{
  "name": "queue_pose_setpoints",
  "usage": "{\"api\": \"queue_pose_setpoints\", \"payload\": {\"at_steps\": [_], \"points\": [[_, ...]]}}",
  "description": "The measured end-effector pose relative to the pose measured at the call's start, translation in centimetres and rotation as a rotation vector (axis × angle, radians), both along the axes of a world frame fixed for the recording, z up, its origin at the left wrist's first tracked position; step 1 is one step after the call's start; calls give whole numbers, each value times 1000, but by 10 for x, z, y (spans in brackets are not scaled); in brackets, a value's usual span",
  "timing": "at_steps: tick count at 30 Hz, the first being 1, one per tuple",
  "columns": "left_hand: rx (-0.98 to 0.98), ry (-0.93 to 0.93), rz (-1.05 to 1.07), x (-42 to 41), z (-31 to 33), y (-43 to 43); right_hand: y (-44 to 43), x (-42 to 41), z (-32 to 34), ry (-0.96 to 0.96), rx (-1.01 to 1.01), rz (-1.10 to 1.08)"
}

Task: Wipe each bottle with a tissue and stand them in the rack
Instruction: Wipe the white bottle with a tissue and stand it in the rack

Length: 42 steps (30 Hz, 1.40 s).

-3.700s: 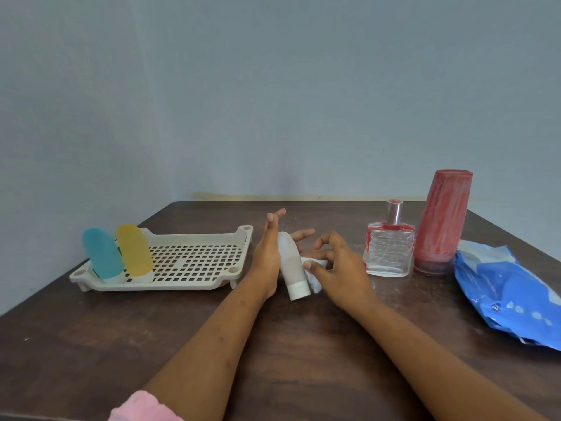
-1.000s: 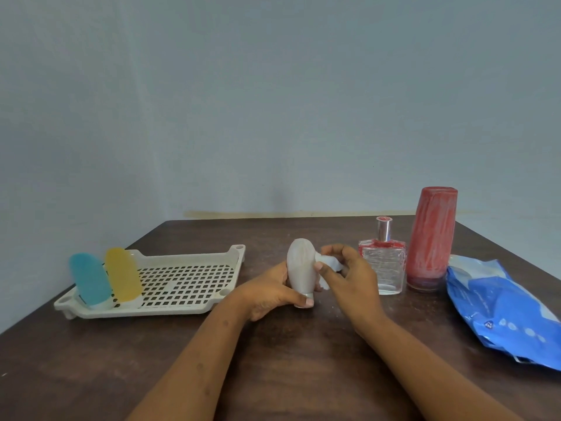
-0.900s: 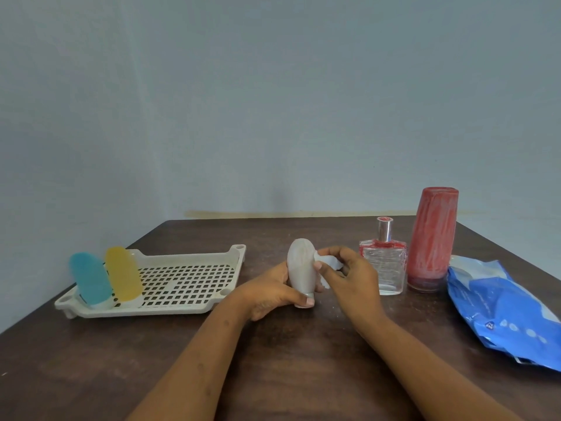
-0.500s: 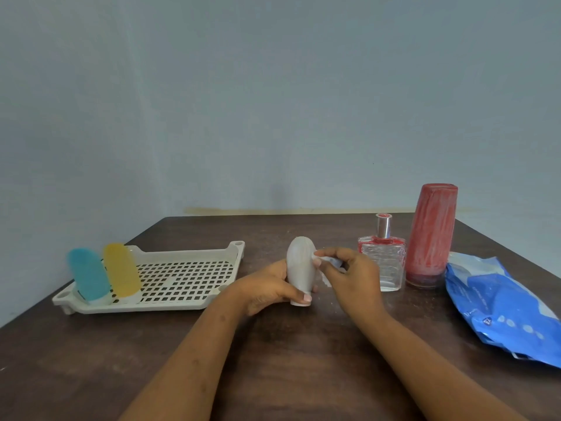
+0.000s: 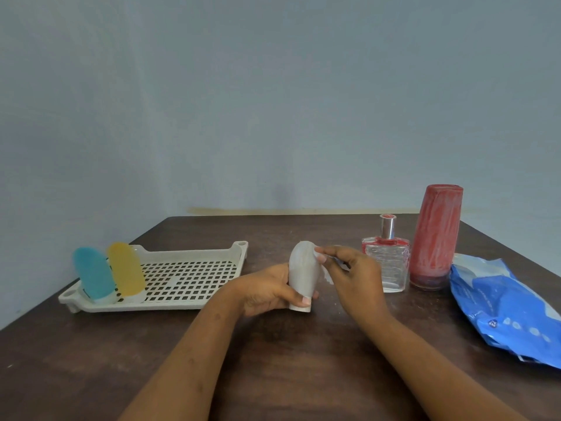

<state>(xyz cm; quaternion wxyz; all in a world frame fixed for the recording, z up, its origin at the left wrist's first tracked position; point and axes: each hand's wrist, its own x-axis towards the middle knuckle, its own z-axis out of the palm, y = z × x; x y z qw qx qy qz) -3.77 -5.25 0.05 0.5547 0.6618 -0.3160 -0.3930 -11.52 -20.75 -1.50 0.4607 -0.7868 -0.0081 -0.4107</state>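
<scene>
Left hand fingers curled round white bottle near cap, right hand pinching tissue against it — looks light, squeezy, smooth — best gripped low.

Rack: blue bottle and yellow bottle stand at its left end; grid to their right is free. Bare table between rack and left hand, which grips the white bottle mid-table; right hand pinching tissue just beside. Right side blocked by 3 things: glass bottle, red bottle close together, blue packet at the edge.
</scene>
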Motion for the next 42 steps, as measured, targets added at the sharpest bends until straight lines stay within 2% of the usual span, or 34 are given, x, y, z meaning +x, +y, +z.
{"api": "queue_pose_setpoints", "payload": {"at_steps": [6, 14, 22, 35, 42], "points": [[-8, 29, 63, 3, 0, 2, 3, -2, -2, 16, -56, 2], [31, -43, -32, -1, 5, 5, 1, -4, 0, -36, 41, 14], [200, -158, -138, -4, 15, 13, 2, -8, 4, -15, 94, 76], [483, -547, 52, -17, 14, 7, -5, -6, 5, 31, -154, 89], [468, -547, 53, -15, 10, 6, -2, -8, 10, 68, -266, 62]]}}
